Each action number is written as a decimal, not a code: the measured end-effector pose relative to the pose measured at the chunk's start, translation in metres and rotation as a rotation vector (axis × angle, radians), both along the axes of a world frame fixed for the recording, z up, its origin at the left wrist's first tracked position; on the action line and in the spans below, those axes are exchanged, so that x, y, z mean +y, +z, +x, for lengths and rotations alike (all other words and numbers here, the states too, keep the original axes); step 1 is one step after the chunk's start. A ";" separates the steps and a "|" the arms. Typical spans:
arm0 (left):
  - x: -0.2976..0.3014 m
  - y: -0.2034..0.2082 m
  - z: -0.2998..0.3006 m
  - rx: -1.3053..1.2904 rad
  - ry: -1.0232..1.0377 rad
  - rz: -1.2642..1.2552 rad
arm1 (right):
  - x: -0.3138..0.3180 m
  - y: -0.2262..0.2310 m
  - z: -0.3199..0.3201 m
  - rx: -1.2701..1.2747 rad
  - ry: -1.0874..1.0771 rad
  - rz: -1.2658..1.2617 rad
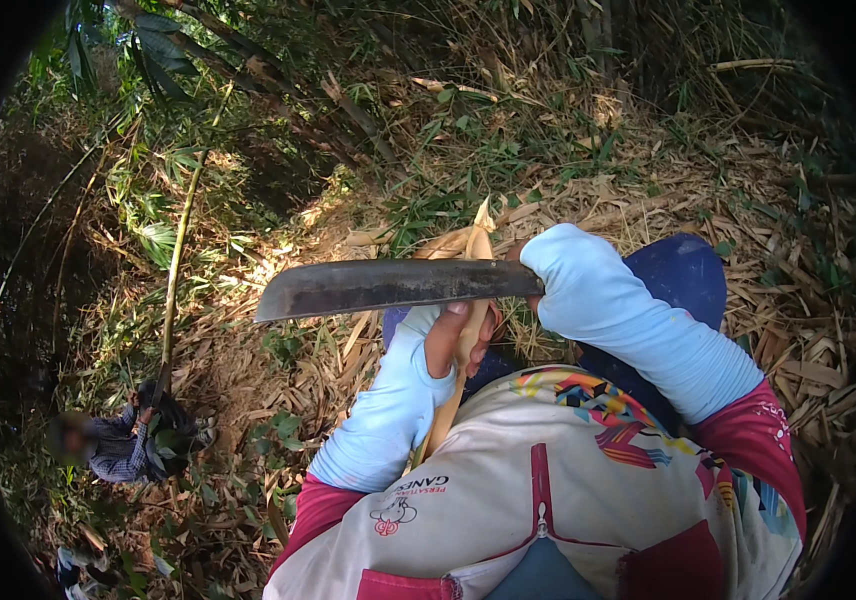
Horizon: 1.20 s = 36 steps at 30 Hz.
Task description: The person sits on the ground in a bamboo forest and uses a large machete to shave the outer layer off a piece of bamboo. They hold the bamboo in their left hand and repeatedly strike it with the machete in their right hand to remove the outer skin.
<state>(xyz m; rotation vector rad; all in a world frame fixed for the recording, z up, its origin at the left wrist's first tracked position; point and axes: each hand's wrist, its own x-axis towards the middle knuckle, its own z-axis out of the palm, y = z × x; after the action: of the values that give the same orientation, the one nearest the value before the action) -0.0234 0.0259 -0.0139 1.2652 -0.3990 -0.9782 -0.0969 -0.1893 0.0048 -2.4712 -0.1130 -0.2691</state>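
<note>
In front of my torso, my left hand (pixel 460 345) is closed around a pale, flat bamboo strip (pixel 479 243), thumb on one side and fingers on the other. The strip runs from a frayed, pointed upper end down toward my jacket. My right hand (pixel 530 268), mostly covered by a light blue sleeve, grips a machete (pixel 388 286). Its long dark blade lies across the strip above my left thumb and points left; whether the edge bites into the strip I cannot tell. The machete's handle is hidden in my right hand.
Dry bamboo leaves (pixel 648 205) cover the ground. My dark blue-clad knees (pixel 688 275) are bent below the machete. At the left, another person (pixel 133 440) sits near an upright bamboo stem (pixel 181 250). Bamboo clumps (pixel 298 90) stand ahead.
</note>
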 end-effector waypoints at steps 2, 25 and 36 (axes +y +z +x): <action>-0.003 0.009 -0.008 -0.072 0.040 0.034 | 0.000 0.005 0.002 0.034 -0.001 0.001; 0.011 -0.019 0.045 0.152 -0.355 -0.086 | -0.008 -0.014 0.008 -0.091 0.046 0.002; 0.005 0.006 0.009 0.140 -0.306 -0.152 | -0.025 0.018 0.011 -0.048 0.021 -0.214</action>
<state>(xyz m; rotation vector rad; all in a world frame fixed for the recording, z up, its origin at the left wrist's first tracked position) -0.0146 0.0309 -0.0081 1.0089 -0.5577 -1.2632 -0.0860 -0.2138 0.0224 -2.6741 -0.1970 -0.3217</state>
